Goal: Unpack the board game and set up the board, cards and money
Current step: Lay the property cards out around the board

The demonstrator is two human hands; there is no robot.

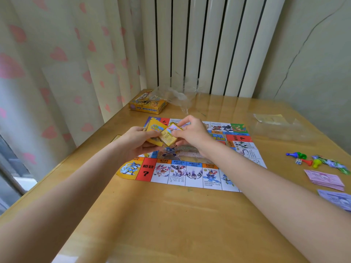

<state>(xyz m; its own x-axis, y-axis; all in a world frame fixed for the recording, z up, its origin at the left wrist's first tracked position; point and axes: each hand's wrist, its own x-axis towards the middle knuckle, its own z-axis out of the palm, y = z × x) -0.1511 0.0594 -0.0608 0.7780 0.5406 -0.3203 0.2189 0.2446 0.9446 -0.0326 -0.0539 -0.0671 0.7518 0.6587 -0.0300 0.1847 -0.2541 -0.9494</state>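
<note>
The paper game board lies flat in the middle of the wooden table. Above its left half, my left hand grips a small stack of yellow-backed cards. My right hand pinches another small stack of yellow cards face up, touching the left hand's stack. To the right lie a pink money stack and a purple money stack. The yellow game box sits at the far left of the table.
Coloured pawns and a white die lie right of the board, beside a strip of small printed pieces. Crumpled clear wrap rests by the box. A clear bag with a paper sheet lies far right. Curtain left, radiator behind.
</note>
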